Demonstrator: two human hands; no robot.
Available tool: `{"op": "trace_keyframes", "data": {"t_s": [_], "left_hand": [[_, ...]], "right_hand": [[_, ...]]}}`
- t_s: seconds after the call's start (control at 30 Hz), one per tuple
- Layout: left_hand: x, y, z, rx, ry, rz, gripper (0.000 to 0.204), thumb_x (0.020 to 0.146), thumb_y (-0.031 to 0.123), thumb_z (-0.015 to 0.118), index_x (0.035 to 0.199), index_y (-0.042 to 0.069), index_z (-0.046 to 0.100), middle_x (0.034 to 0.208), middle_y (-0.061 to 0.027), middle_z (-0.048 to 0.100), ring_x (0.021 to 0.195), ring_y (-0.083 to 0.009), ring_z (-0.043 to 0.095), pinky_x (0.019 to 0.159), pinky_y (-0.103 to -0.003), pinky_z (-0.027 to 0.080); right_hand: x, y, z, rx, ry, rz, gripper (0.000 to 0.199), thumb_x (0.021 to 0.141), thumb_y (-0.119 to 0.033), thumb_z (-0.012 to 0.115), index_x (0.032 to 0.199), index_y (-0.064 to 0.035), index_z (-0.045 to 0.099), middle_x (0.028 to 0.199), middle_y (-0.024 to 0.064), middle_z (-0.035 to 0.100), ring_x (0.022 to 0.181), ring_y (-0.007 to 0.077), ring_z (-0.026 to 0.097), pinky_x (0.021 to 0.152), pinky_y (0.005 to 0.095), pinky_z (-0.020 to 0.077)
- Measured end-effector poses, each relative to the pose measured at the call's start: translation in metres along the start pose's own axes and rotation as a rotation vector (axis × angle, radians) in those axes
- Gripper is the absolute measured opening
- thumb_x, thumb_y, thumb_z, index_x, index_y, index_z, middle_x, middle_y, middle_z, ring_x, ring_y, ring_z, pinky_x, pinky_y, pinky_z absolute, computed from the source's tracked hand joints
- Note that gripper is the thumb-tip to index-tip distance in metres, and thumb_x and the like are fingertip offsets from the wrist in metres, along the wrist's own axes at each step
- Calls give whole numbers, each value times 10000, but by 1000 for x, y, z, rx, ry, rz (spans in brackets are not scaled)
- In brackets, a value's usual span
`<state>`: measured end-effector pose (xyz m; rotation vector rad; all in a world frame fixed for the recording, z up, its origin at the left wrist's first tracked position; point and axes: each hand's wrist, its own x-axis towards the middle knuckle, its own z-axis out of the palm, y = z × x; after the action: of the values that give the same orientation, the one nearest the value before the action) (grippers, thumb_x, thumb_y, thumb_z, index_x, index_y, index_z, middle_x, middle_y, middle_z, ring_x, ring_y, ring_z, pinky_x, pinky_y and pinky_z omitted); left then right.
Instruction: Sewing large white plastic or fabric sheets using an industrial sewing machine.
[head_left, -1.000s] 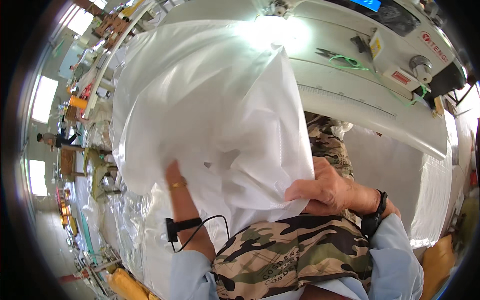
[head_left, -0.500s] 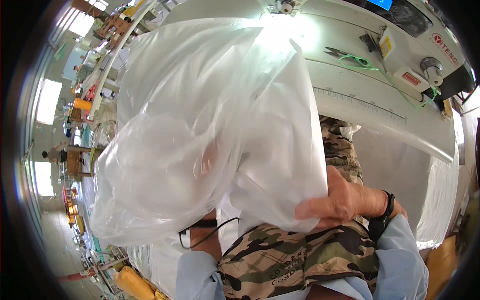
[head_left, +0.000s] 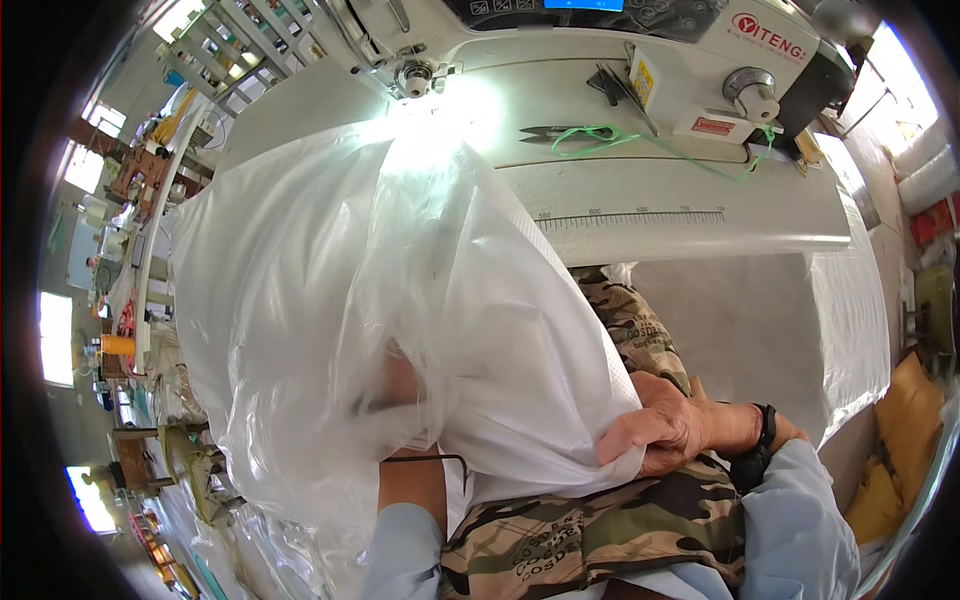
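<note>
Right hand pinching near corner of white sheet, above camo apron. Left hand blurred behind clear film; grip unreadable. Sheet's far end reaches sewing machine lamp glare, detail washed out there. Scissors, green cord lie right of it.

White sheeting blocks the left; room lies over the ruler.

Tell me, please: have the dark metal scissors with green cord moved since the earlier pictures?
No. Against the round grey knob on the white sewing machine, the dark metal scissors lie as before, to its left; the view itself shifted.
</note>
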<state>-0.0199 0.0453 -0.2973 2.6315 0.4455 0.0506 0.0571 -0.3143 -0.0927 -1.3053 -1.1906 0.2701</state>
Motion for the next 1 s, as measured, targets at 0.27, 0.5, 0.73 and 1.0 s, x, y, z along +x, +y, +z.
{"op": "trace_keyframes", "data": {"t_s": [0.27, 0.5, 0.73, 1.0], "left_hand": [[-13, 36, -32, -109, -137, 98, 382, 1008, 180, 477, 1357, 32, 520, 1268, -178, 616, 1157, -316, 581, 1003, -408, 448], [-52, 47, -168, -173, 64, 175, 364, 1000, 170, 488, 1332, 32, 545, 1246, -185, 630, 1135, -333, 595, 981, -419, 463], [-38, -45, -287, 307, 894, -53, 347, 992, 159, 500, 1307, 32, 571, 1224, -192, 643, 1113, -349, 608, 960, -430, 479], [-23, -103, -160, 273, 482, -123, 329, 983, 148, 513, 1279, 31, 599, 1199, -200, 658, 1088, -368, 624, 936, -443, 496]], "right_hand": [[2, 15, 8, 1, -35, -47, 158, 890, -193, 717, 978, -85, 642, 881, 116, 658, 774, 383, 634, 676, 425, 502], [-12, 66, 12, -217, -264, 142, 258, 865, -184, 659, 1118, -134, 654, 1017, 141, 673, 994, 398, 603, 843, 484, 505], [-14, 170, 54, -142, -419, 369, 268, 914, -145, 577, 1144, -139, 714, 1024, 148, 704, 970, 352, 657, 885, 436, 504], [32, 109, 53, -384, -765, 505, 360, 950, -260, 576, 1258, -85, 638, 934, 176, 700, 924, 348, 680, 807, 433, 525]]}}
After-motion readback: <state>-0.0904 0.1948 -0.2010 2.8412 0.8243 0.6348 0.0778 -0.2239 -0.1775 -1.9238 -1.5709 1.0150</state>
